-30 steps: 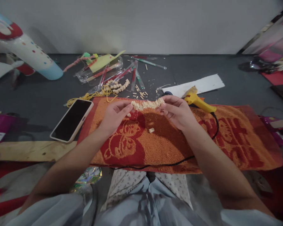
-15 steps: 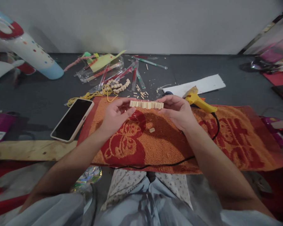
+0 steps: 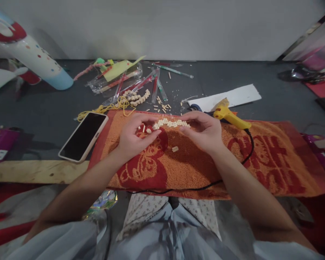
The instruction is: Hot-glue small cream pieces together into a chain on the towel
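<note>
A wavy strip of short wooden stick pieces [image 3: 171, 123] is held up over the orange towel [image 3: 195, 169], its cut ends facing me. My left hand [image 3: 137, 133] pinches the strip's left end between thumb and fingers. At its right end, my right hand [image 3: 204, 131] grips it the same way. Under the left hand, a few small wooden pieces [image 3: 148, 130] lie on the towel. Another small glued piece [image 3: 174, 148] rests on the towel below the strip.
A yellow glue gun [image 3: 231, 118] lies right of my hands, by a white board [image 3: 227, 99]. Behind are wooden strips [image 3: 141, 99], loose bits [image 3: 164, 106], yellow string [image 3: 97, 111] and plastic-wrapped sticks [image 3: 135, 85]. A phone [image 3: 83, 137] lies left; a black cable crosses the towel's front.
The strip has been tilted so that its stick ends now face me instead of its long side. Both hands turned with it, and my left thumb moved slightly right.
</note>
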The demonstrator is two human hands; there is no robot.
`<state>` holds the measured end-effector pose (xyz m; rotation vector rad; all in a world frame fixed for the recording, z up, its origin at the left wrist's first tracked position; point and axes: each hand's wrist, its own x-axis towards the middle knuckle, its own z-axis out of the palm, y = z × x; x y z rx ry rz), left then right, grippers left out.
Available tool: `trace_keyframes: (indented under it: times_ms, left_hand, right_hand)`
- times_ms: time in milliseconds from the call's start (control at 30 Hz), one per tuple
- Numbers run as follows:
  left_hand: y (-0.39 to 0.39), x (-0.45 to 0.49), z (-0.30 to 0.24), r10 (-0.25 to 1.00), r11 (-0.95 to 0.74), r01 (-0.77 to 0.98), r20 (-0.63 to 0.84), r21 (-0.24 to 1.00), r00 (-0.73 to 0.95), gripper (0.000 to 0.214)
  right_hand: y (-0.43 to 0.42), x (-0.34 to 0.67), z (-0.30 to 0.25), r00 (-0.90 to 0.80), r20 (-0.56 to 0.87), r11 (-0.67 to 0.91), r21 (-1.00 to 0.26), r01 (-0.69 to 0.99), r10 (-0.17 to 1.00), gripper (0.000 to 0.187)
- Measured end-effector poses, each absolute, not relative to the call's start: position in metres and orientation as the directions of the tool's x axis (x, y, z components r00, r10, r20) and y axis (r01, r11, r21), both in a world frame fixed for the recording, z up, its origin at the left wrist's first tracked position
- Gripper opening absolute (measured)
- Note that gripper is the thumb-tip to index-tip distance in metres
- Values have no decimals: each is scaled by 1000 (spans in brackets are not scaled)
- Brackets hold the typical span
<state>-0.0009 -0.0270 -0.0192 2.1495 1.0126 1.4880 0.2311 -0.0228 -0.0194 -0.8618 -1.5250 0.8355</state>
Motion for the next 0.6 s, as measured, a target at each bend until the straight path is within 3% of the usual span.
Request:
trace_keyframes:
  times_ms: [167, 400, 600]
  left_hand:
    - [-25, -2, -21, 680, -696, 418, 723, 584, 121, 17]
    - [-25, -3, -14, 665, -728, 387, 720, 565, 200, 13]
    - [-28, 1, -13, 667, -737, 454, 646, 500, 371, 18]
  right_hand:
    - [-26, 232, -15, -149, 534, 549, -832, 82, 832, 19]
    - [-30, 226, -8, -335, 187, 172, -982, -76, 924, 39]
    - [-31, 220, -3, -463, 49, 10, -996, -85, 885, 44]
